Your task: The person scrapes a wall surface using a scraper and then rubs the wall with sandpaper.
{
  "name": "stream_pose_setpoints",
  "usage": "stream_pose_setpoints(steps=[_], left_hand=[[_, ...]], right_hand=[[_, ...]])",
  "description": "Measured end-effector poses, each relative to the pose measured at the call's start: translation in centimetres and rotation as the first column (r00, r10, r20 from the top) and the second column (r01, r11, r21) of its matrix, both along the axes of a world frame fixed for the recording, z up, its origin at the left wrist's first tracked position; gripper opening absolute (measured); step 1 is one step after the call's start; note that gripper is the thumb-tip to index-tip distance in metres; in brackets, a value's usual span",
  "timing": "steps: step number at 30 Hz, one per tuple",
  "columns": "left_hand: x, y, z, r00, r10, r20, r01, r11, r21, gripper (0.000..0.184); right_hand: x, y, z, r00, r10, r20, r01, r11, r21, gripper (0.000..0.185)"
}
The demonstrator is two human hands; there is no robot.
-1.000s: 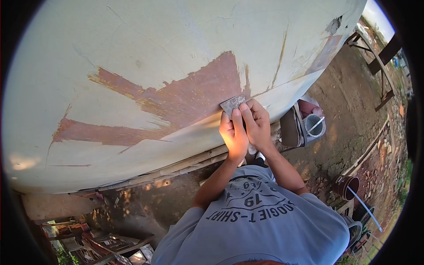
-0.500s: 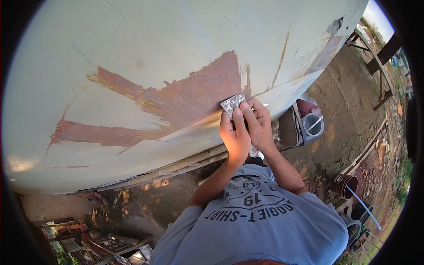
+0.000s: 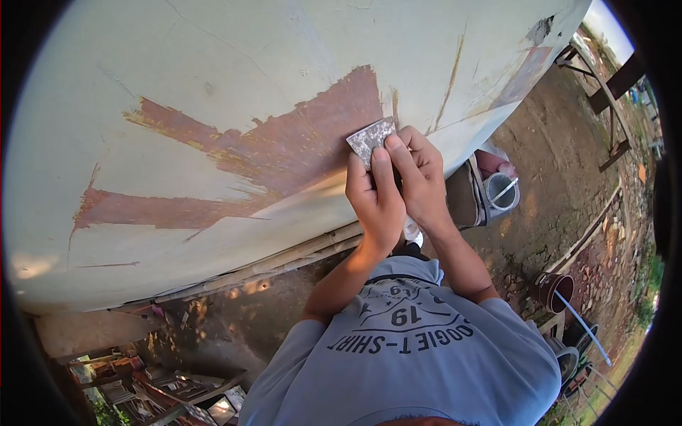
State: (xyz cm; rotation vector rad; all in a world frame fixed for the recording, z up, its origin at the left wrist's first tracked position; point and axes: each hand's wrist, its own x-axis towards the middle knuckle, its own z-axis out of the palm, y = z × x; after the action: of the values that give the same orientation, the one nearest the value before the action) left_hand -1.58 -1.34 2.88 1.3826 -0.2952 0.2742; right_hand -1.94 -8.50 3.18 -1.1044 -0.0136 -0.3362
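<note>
Scraper (image 3: pixel 371 140): flat, hard, roughly square plate, grey mottled with white flecks. In front of reddish-brown ragged patch (image 3: pixel 312 131), lower right; wall contact unclear. One scraper, two hands: left hand (image 3: pixel 376 206), right hand (image 3: pixel 423 181), each grip pinching near edge, thumbs on top. Wall (image 3: pixel 234 64) smooth, pale, hairline-cracked. Two round buckets right: grey bucket (image 3: pixel 506 204), brown bucket (image 3: pixel 543 292), one stick (image 3: pixel 586 331) each.

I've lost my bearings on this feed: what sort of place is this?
Outdoors, probably a work yard: dirt ground, open sky and a large pale surface with a reddish patch.
</note>
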Motion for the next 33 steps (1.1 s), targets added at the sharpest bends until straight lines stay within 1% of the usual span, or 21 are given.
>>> stream_pose_setpoints(steps=[2,3,5,6,7,8,10,11,12,13,14,16,17,20,21,23,25,28,29,32,33], left_hand=[[-0.3,-0.3,-1.6,0.999,0.047,0.021,-0.048,0.999,0.023,0.020],[-0.4,-0.6,-1.7,0.994,0.106,-0.009,-0.105,0.993,0.054,0.021],[0.4,-0.8,-1.6,0.997,0.069,0.025,-0.069,0.997,0.021,0.021],[-0.1,-0.4,-1.4,0.998,0.055,0.014,-0.055,0.998,0.015,0.021],[0.1,-0.3,0.1,0.999,0.013,0.031,-0.014,0.999,0.031,0.021],[0.4,-0.6,1.9,0.999,-0.046,0.007,0.046,0.998,-0.037,0.021],[-0.3,-1.3,0.4,0.999,0.031,0.031,-0.030,0.998,-0.055,0.022],[-0.5,-1.2,-0.9,0.996,0.086,0.022,-0.086,0.996,-0.011,0.023],[-0.5,-1.2,-0.9,0.990,0.139,0.017,-0.140,0.990,0.031,0.023],[-0.5,-1.2,-0.9,0.994,0.106,-0.002,-0.106,0.994,-0.012,0.023],[-0.2,-1.2,-1.0,0.998,0.063,0.013,-0.063,0.997,-0.032,0.023],[-0.1,-0.7,0.8,1.000,-0.011,0.013,0.012,0.998,-0.065,0.023],[-0.1,-0.8,1.2,1.000,-0.021,-0.003,0.020,0.997,-0.071,0.023],[-0.5,-0.9,-1.7,1.000,0.016,-0.019,-0.017,0.998,-0.067,0.024],[-0.7,-1.0,-1.8,0.996,0.083,-0.043,-0.084,0.996,-0.017,0.025],[-0.2,-1.0,-1.9,0.998,0.035,-0.050,-0.039,0.996,-0.075,0.026],[-0.9,-0.5,-1.9,0.995,-0.009,-0.102,0.000,0.996,-0.094,0.027],[-0.6,-0.7,-2.9,0.996,0.015,-0.090,-0.023,0.996,-0.087,0.026],[-0.8,-0.7,-3.0,0.992,-0.005,-0.128,-0.010,0.993,-0.117,0.025],[0.2,-0.3,-1.4,1.000,-0.021,0.004,0.021,0.997,-0.069,0.024],[0.4,-0.3,-0.5,0.999,-0.022,0.024,0.024,0.999,-0.049,0.024]], right_hand=[[-0.2,0.2,-1.8,1.000,-0.026,-0.014,0.025,0.999,-0.034,0.022],[-0.3,0.3,-2.1,0.999,-0.022,-0.045,0.020,0.999,-0.042,0.022],[0.4,-0.3,-1.9,0.999,-0.036,0.023,0.037,0.997,-0.067,0.023],[0.0,-0.2,-1.2,0.999,-0.038,0.029,0.040,0.997,-0.073,0.023],[0.0,-0.4,0.5,1.000,-0.023,0.010,0.024,0.999,-0.038,0.024],[0.4,-0.8,2.4,0.998,-0.012,0.065,0.015,0.999,-0.046,0.025],[-0.2,-1.0,0.5,1.000,0.026,0.011,-0.026,0.998,-0.049,0.024],[-0.4,-0.7,-0.9,1.000,0.002,0.005,-0.002,0.996,-0.094,0.023],[-0.3,-0.4,-1.1,1.000,-0.025,0.002,0.025,0.990,-0.139,0.023],[-0.2,-0.2,-1.2,0.998,-0.061,0.020,0.063,0.985,-0.159,0.023],[0.1,-0.5,-1.1,0.999,-0.032,0.024,0.035,0.991,-0.133,0.023],[0.2,-1.0,1.0,0.999,0.033,0.006,-0.032,0.997,-0.074,0.023],[0.1,-1.1,1.6,0.999,0.039,0.004,-0.039,0.996,-0.083,0.023],[-0.4,-0.5,-0.7,1.000,-0.014,0.002,0.015,0.994,-0.112,0.023],[-0.6,-0.2,-0.9,1.000,-0.019,-0.025,0.016,0.992,-0.128,0.024],[0.3,-0.6,-0.6,1.000,-0.007,-0.016,0.005,0.991,-0.134,0.025],[-0.7,-0.1,-1.3,0.999,-0.005,-0.054,-0.002,0.992,-0.128,0.026],[0.0,-0.2,-2.4,0.999,-0.040,-0.017,0.036,0.987,-0.158,0.028],[0.0,0.0,-2.4,0.998,-0.056,-0.015,0.053,0.988,-0.147,0.028],[0.5,-0.1,-1.2,0.996,-0.088,-0.012,0.084,0.980,-0.179,0.029],[0.5,0.1,0.2,0.996,-0.085,-0.002,0.084,0.988,-0.132,0.029]])
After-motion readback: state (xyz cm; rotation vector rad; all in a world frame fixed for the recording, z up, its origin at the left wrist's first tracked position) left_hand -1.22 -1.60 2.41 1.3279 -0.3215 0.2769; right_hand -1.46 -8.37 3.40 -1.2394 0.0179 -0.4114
